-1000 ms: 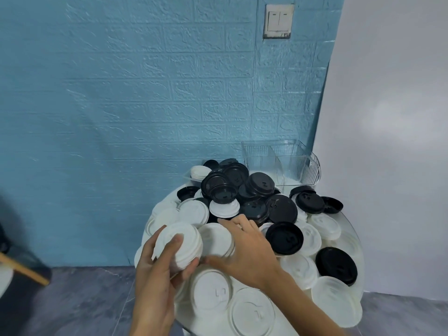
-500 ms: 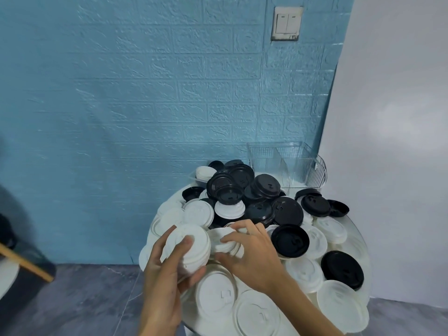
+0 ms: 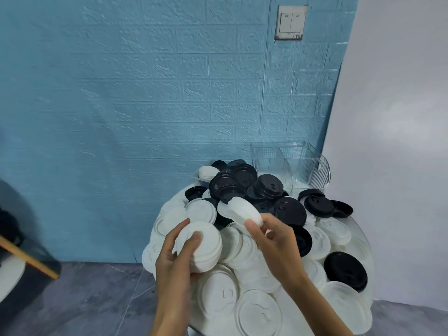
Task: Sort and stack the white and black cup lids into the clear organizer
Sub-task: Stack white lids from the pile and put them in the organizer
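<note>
A round table (image 3: pixel 363 241) is heaped with loose lids: several white lids (image 3: pixel 218 292) at the front and left, several black lids (image 3: pixel 268 186) toward the back. My left hand (image 3: pixel 177 260) grips a small stack of white lids (image 3: pixel 201 246), thumb across its top. My right hand (image 3: pixel 274 238) pinches one white lid (image 3: pixel 242 210), lifted and tilted above the pile, just right of the stack. The clear organizer (image 3: pixel 291 163) stands at the table's back right against the wall, with a divider inside and no lids visible in it.
A second small clear bin (image 3: pixel 204 175) with white lids sits at the back left of the pile. A blue brick-pattern wall stands behind the table and a white wall on the right. A dark object with a wooden strip (image 3: pixel 26 260) is at the left edge.
My right hand picked a white lid out of the pile and raised it, tilted. My left hand kept hold of its white stack and lifted slightly.
</note>
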### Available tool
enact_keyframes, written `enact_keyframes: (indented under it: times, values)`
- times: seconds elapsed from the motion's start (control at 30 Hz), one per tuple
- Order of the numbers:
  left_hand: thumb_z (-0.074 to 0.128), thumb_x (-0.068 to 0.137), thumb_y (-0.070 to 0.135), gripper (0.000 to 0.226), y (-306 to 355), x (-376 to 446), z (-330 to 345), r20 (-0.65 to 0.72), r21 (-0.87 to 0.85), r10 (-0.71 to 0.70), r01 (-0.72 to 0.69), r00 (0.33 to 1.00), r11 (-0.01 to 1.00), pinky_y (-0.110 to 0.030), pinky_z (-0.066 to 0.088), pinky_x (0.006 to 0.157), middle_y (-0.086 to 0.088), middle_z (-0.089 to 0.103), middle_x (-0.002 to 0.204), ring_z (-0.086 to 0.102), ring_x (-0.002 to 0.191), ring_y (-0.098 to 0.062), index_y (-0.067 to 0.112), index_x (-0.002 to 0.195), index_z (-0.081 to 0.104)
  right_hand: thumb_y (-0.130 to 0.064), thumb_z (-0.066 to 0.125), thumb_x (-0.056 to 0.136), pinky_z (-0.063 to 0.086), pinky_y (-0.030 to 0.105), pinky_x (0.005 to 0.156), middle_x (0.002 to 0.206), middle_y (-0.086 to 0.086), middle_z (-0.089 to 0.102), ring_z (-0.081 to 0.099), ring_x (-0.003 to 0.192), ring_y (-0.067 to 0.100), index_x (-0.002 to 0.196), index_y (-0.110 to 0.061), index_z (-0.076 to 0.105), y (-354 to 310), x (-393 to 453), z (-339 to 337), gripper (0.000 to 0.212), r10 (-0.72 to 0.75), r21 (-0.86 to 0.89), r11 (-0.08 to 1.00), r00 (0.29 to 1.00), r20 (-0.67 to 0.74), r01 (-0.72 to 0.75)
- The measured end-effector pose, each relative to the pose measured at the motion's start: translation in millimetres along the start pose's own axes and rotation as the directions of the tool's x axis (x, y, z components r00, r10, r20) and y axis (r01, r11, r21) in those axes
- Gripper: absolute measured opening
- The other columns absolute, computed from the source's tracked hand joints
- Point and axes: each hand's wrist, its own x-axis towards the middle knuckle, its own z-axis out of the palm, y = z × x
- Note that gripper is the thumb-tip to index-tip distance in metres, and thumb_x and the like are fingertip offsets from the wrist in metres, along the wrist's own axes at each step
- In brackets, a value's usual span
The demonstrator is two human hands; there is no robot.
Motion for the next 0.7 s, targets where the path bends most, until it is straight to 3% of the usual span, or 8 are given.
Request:
enact_keyframes:
  times: [0.13,0.27,0.4,0.57,0.7]
  values:
    - [0.076,0.086,0.028,0.040,-0.2,-5.5,8.6,0.072,0.013,0.004,-0.005,0.997,1.000,-0.038,0.061,0.064,0.017,0.076,0.110,0.075,0.095,-0.007,0.048,0.121,0.072,-0.054,0.067,0.090,0.043,0.015,0.055,0.066,-0.012,0.062,0.050,0.059,0.003,0.084,-0.031,0.072,-20.8,-1.3,-11.7,0.025,-0.044,0.078,0.996,0.996,-0.076,0.050]
    - [0.077,0.080,0.035,0.042,-0.1,-10.6,16.0,0.110,0.029,-0.007,0.004,0.994,1.000,-0.039,0.062,0.067,0.009,0.075,0.119,0.074,0.106,-0.018,0.042,0.121,0.072,-0.034,0.065,0.093,0.053,0.017,0.074,0.087,-0.003,0.077,0.072,0.084,0.009,0.102,-0.024,0.074,-42.8,-3.1,-18.7,0.015,-0.034,0.272,0.962,0.999,0.007,0.031]
    - [0.082,0.074,0.044,0.047,2.5,-15.7,24.6,0.131,0.051,-0.033,0.026,0.991,0.998,-0.033,0.060,0.064,0.007,0.077,0.114,0.075,0.096,-0.012,0.042,0.120,0.072,-0.027,0.064,0.091,0.045,0.007,0.058,0.068,-0.011,0.069,0.062,0.062,-0.003,0.111,-0.008,0.070,-53.9,-5.8,-20.5,0.028,0.004,0.403,0.914,0.997,0.075,-0.034]
    - [0.070,0.074,0.070,0.056,4.8,-22.4,31.8,0.138,0.024,-0.102,0.099,0.985,0.995,-0.034,0.061,0.070,0.014,0.074,0.123,0.071,0.113,-0.015,0.042,0.122,0.073,-0.027,0.067,0.093,0.040,0.012,0.051,0.061,-0.010,0.057,0.044,0.054,0.002,0.096,-0.017,0.078,-47.4,-3.3,-16.3,0.016,0.217,0.337,0.913,0.973,0.081,-0.232]
    - [0.070,0.067,0.077,0.063,4.5,-26.4,33.1,0.171,0.053,-0.107,0.100,0.979,0.994,-0.033,0.060,0.068,0.015,0.075,0.118,0.074,0.104,-0.010,0.044,0.121,0.072,-0.028,0.066,0.095,0.035,0.017,0.050,0.061,-0.003,0.043,0.035,0.056,0.008,0.094,-0.012,0.079,-42.9,-5.1,-13.2,0.020,0.274,0.285,0.911,0.954,0.122,-0.298]
